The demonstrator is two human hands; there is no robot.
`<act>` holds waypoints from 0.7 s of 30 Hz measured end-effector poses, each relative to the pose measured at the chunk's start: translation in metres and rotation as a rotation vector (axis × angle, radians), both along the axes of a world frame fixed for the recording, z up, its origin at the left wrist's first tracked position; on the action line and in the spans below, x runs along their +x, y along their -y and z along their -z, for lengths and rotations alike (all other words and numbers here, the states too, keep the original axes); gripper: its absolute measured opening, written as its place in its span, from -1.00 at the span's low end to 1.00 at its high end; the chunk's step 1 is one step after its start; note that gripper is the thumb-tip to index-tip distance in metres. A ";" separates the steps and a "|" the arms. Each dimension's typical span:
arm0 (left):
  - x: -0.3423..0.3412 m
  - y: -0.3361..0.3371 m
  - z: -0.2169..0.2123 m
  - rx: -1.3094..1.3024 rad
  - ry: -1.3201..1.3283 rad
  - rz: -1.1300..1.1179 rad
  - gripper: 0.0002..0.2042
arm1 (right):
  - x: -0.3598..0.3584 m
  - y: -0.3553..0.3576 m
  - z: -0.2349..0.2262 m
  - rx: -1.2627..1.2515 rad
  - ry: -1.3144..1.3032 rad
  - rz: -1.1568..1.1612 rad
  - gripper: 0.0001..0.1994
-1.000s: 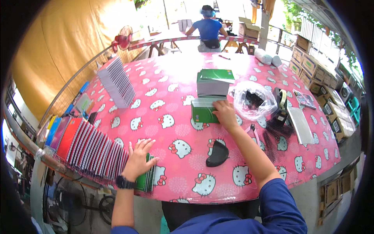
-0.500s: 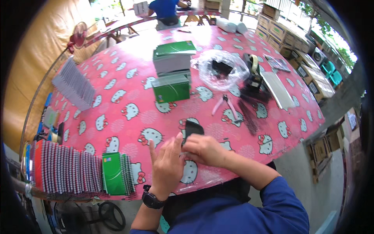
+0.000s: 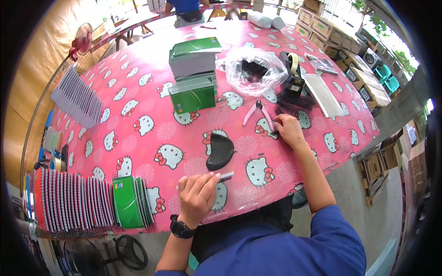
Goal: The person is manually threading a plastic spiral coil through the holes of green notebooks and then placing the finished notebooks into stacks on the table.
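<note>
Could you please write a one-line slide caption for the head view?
Left hand holds a notebook edge-on while right hand reaches black binding combs on the pink table.

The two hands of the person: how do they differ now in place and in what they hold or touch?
The left hand lies near the table's front edge and holds a small grey strip; the right hand reaches farther out and touches the black spiral combs. The left wrist wears a black watch; the right wrist is bare. Both rest on the pink tablecloth.
</note>
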State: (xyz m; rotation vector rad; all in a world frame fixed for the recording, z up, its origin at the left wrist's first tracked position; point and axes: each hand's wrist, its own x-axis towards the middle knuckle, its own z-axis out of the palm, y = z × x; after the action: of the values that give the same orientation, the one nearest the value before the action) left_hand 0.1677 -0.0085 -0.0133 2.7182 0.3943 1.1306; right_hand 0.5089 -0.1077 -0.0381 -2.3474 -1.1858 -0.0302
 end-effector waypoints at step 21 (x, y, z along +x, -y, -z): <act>0.012 -0.003 -0.006 -0.141 -0.008 -0.038 -0.82 | -0.115 0.009 -0.049 0.229 -0.500 -0.718 -0.70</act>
State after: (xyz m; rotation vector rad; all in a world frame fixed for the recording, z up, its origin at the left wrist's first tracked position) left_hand 0.1800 -0.0052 -0.0074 2.6039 0.5093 1.0585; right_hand 0.3940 -0.1170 0.0112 -1.4957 -1.5693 0.5934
